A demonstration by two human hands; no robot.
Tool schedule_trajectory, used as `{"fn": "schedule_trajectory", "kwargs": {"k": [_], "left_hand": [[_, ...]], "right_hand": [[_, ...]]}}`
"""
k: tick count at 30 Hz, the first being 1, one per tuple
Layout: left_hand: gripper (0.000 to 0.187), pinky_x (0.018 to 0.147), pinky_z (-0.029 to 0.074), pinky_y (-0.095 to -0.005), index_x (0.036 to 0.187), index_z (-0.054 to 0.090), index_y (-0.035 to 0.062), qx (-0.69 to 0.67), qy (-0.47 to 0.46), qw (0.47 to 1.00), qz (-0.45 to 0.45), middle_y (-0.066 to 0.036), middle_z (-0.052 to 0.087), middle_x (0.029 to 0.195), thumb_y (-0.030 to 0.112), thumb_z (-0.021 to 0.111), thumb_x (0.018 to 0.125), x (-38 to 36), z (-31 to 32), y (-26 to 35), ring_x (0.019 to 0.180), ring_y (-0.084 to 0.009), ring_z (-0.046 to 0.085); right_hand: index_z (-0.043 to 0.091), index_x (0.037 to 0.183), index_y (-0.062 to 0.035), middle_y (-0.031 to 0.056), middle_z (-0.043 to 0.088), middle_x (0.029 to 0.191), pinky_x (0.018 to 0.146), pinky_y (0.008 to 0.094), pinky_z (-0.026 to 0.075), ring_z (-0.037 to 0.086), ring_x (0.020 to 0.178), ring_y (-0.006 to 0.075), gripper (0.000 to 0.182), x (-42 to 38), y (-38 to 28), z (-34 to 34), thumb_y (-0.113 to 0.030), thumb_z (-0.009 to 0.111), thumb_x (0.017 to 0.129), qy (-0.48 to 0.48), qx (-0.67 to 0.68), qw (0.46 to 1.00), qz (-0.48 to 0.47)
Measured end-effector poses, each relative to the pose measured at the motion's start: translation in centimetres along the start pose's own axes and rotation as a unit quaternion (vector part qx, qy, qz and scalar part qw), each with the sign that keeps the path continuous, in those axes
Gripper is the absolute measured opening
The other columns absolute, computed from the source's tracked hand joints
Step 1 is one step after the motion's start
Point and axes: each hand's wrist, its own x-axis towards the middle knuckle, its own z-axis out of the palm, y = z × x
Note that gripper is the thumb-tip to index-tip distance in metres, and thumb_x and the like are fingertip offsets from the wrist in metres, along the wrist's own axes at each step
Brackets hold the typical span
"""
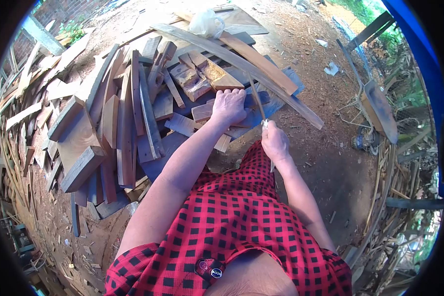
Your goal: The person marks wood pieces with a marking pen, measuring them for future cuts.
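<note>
My left hand (229,106) is closed over the near edge of a thick, rough wood block (221,74) with a hollowed, splintered top. Beneath that hand lies a short plank (202,113) on the wood pile. To the right, my right hand (275,141) is wrapped round the pale handle of a long thin tool (257,98), whose narrow shaft points up and away past the right side of the block. The tool's far tip reaches the long grey plank (232,60), and whether they touch cannot be made out.
Stacked planks (130,108) spread left of the block. A plastic bag (206,23) rests on boards at the back. A curved wooden piece (380,109) leans at the right beside dry sticks. Wood scraps litter the ground (330,163).
</note>
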Motion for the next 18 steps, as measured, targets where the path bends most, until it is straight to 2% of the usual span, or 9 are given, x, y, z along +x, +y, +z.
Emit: {"fn": "schedule_trajectory", "kwargs": {"k": [4,6,8,9,10,12,14,17,18], "left_hand": [[0.049,0.089,0.040,-0.0404,0.111,0.055,0.0082,0.005,-0.003,1.000,-0.005,-0.009,0.061,0.110,0.043,0.065,0.078,0.2,-0.1,-0.1,0.106,-0.0259,0.056],[0.046,0.084,0.045,-0.0404,0.104,0.060,0.0064,0.005,0.063,0.998,0.016,-0.011,0.064,0.104,0.042,0.066,0.076,0.0,-0.2,0.2,0.099,-0.0265,0.061],[0.038,0.076,0.050,-0.0402,0.091,0.066,0.0057,-0.007,0.008,1.000,-0.013,-0.014,0.068,0.093,0.038,0.067,0.071,0.2,-1.7,0.5,0.088,-0.0274,0.066],[0.032,0.070,0.053,-0.0400,0.082,0.069,0.0056,-0.018,0.042,0.999,0.016,-0.016,0.069,0.085,0.034,0.068,0.066,-0.4,-2.3,0.3,0.081,-0.0280,0.068],[0.032,0.074,0.052,-0.0397,0.084,0.068,0.0059,-0.037,-0.020,0.999,-0.009,-0.015,0.069,0.088,0.030,0.067,0.064,-1.3,-4.4,0.6,0.085,-0.0277,0.068],[0.032,0.074,0.051,-0.0369,0.085,0.069,0.0080,-0.040,0.044,0.998,-0.002,-0.012,0.069,0.089,0.024,0.070,0.058,-1.3,-2.1,-0.2,0.087,-0.0254,0.067],[0.035,0.077,0.048,-0.0361,0.084,0.069,0.0077,-0.035,-0.028,0.999,-0.025,-0.010,0.068,0.089,0.020,0.073,0.052,-2.4,-4.1,0.0,0.088,-0.0222,0.066],[0.027,0.079,0.040,-0.0334,0.087,0.069,0.0148,-0.015,0.067,0.997,-0.040,-0.003,0.068,0.090,0.026,0.070,0.063,0.3,2.1,-0.5,0.090,-0.0182,0.064],[0.035,0.079,0.038,-0.0351,0.097,0.065,0.0157,-0.016,0.081,0.996,-0.030,-0.003,0.065,0.091,0.027,0.070,0.064,0.0,2.4,-0.6,0.092,-0.0190,0.062]], "right_hand": [[0.050,0.090,-0.0024,0.0239,0.063,0.076,0.068,0.0539,0.047,0.062,0.076,0.0429,0.016,1.2,-0.5,0.2,-0.018,0.048,0.090,-0.006,-0.024,1.000,-0.009],[0.052,0.092,-0.0029,0.0245,0.063,0.076,0.068,0.0543,0.047,0.062,0.077,0.0433,0.018,1.2,-0.5,0.0,-0.020,0.047,0.090,-0.015,-0.014,1.000,-0.008],[0.053,0.095,-0.0031,0.0254,0.063,0.075,0.069,0.0552,0.047,0.062,0.077,0.0446,0.018,1.0,0.3,0.7,-0.019,0.048,0.090,0.002,-0.012,1.000,-0.013],[0.057,0.096,-0.0039,0.0255,0.062,0.079,0.066,0.0562,0.045,0.060,0.079,0.0461,0.020,0.6,-0.3,0.3,-0.021,0.048,0.090,0.008,-0.017,1.000,0.002],[0.058,0.098,-0.0034,0.0267,0.063,0.083,0.068,0.0561,0.045,0.060,0.083,0.0469,0.022,1.0,0.7,1.3,-0.020,0.048,0.090,0.005,-0.006,1.000,-0.008],[0.058,0.101,-0.0025,0.0266,0.064,0.084,0.071,0.0551,0.047,0.061,0.084,0.0458,0.021,1.2,0.5,1.1,-0.017,0.048,0.089,-0.004,-0.014,0.999,-0.033],[0.058,0.098,-0.0003,0.0255,0.063,0.084,0.069,0.0530,0.045,0.060,0.084,0.0446,0.020,1.4,-0.1,0.7,-0.014,0.046,0.090,-0.003,0.019,0.998,-0.057],[0.051,0.089,0.0045,0.0257,0.058,0.078,0.069,0.0490,0.042,0.056,0.076,0.0424,0.017,2.5,1.1,1.4,-0.011,0.044,0.092,-0.021,0.044,0.997,-0.061],[0.051,0.089,0.0045,0.0257,0.058,0.078,0.069,0.0490,0.042,0.056,0.076,0.0424,0.017,2.9,1.6,2.1,-0.011,0.044,0.092,-0.025,0.045,0.996,-0.072]]}}
